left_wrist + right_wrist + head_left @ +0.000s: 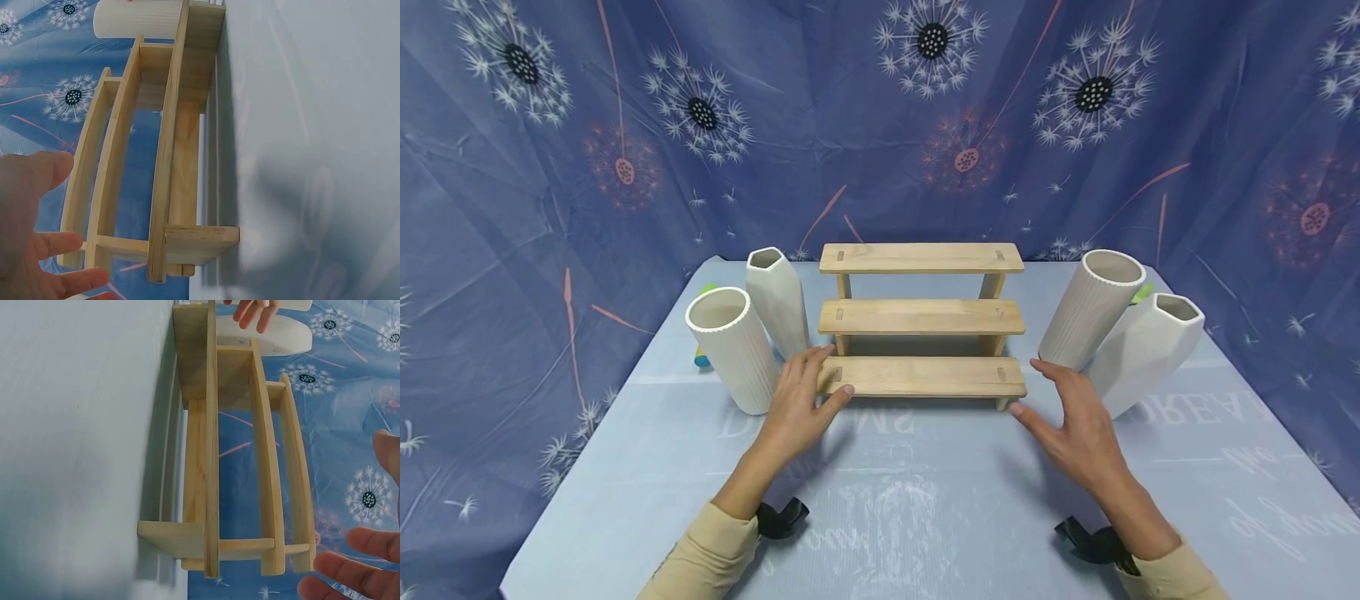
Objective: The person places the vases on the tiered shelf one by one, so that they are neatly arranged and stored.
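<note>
wooden step shelf (922, 318) at frame centre. left hand (799, 406) rests fingers on bottom step's left end; right hand (1075, 421) released, hovering beside right end. step in hand looks like positioning shelf; next move likely needs both ends gripped evenly.

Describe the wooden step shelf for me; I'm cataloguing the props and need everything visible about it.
The wooden step shelf is pale, unfinished-looking wood: three flat boards rising like stairs toward the back, carried on side supports with darker tenon marks near the board ends. It stands upright at the middle of the table, all boards bare. The left hand rests on the lowest board's left end; the right hand is by its right end, contact unclear.
</note>
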